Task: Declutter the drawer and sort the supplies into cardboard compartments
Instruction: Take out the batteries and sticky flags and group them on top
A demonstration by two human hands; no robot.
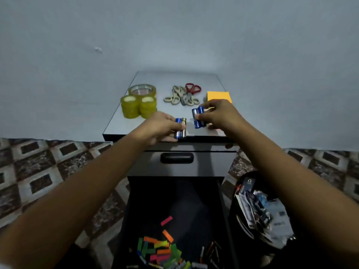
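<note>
Three lots of yellowish tape [142, 89] sit on the left part of the grey table [120, 123]: one wide roll at the back and two stacks of narrower rolls [129, 106] just in front of it, touching one another. To their right, near the table's front edge, the left hand [162, 126] has its fingers and thumb curled round a pair of batteries [180, 129], one blue and one gold, side by side. Whether this pair rests on the table top or is held just clear of it cannot be told.

Behind them, at mid-table, lies a heap of scissors [183, 95], most with beige handles and one with red handles. Just right of the left hand's pair, the right hand [217, 115] pinches two blue batteries [198, 117] pressed together at its fingertips. An orange pad of notes [218, 96] lies behind that hand, partly covered by it.

Below the table top is a closed drawer front with a dark handle [176, 157]. Under it the open drawer [184, 200] reaches toward the camera. Its near end holds a loose pile of coloured paper strips [161, 247] in green, orange and pink, with more small batteries [198, 265] among them and some thin dark sticks [212, 251] to the right, too dim to name. Beside the drawer, on the far right, stands a dark bin [252, 177] filled with crumpled packaging [258, 208].
</note>
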